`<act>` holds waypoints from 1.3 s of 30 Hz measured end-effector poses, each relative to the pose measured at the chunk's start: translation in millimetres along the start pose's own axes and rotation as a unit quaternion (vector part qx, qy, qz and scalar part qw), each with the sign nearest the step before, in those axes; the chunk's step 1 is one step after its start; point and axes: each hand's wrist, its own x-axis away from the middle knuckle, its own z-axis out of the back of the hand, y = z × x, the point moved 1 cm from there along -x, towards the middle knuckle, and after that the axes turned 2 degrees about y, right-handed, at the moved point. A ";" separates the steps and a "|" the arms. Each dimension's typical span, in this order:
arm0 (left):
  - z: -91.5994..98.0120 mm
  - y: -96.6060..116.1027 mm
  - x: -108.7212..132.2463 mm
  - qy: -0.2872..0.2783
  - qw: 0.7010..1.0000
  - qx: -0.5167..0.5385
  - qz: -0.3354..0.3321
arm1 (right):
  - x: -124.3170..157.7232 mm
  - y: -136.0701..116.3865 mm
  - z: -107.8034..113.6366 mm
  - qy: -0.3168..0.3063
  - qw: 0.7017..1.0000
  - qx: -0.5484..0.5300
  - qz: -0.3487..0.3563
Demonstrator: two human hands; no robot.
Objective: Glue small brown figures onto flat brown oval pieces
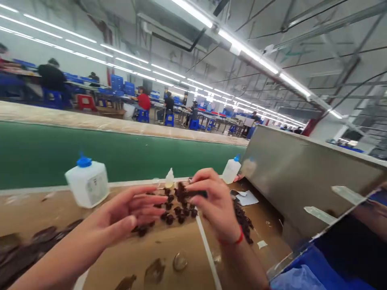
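Observation:
My right hand (213, 197), with a red band at the wrist, pinches a dark brown ruffled piece (181, 192) between thumb and fingers. What the piece is made of cannot be made out. My left hand (137, 207) is held to the left of it, fingers stretched out and apart, with nothing in them. Beneath and between both hands, several small dark brown ruffled clusters (180, 218) lie in rows on the brown work surface (169, 241). Just beyond them stands a small dropper bottle (169, 178) with a pointed white tip. My left hand partly hides the leftmost clusters.
White bottles with blue caps stand at the left (93, 185) and right (231, 171). A dark pile (243, 223) lies right of my wrist, beside a metal panel (290, 181). Flat dark pieces (36, 245) lie at left. A green belt (121, 153) runs behind; people sit farther off.

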 end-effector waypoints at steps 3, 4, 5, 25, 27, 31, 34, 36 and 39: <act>8.8 10.6 12.5 0.003 0.998 -0.022 -0.057 | 13.4 23.4 32.2 -0.012 0.995 0.009 -0.103; 9.0 15.2 13.1 0.008 0.997 -0.020 -0.080 | 21.3 31.5 37.8 -0.034 0.990 0.024 -0.131; 8.2 19.7 13.3 0.017 0.995 -0.019 -0.094 | 31.0 38.4 40.3 -0.059 0.986 0.042 -0.152; -2.9 47.1 38.2 0.052 0.984 0.000 -0.168 | 150.3 104.4 -1.5 -0.255 0.885 0.318 -0.227; -7.1 49.2 39.7 0.067 0.984 0.000 -0.164 | 149.3 104.4 -2.5 -0.256 0.884 0.325 -0.218; -10.5 50.9 41.0 0.083 0.983 -0.003 -0.167 | 146.2 103.7 -4.0 -0.253 0.885 0.334 -0.203; -7.5 49.5 39.4 0.067 0.983 -0.005 -0.173 | 145.0 102.7 -6.9 -0.249 0.887 0.337 -0.193; -3.4 47.4 37.4 0.047 0.984 -0.002 -0.173 | 144.1 102.4 -7.9 -0.246 0.890 0.336 -0.186; 4.7 44.2 34.8 0.028 0.983 0.003 -0.180 | 141.2 102.3 -0.8 -0.229 0.894 0.339 -0.179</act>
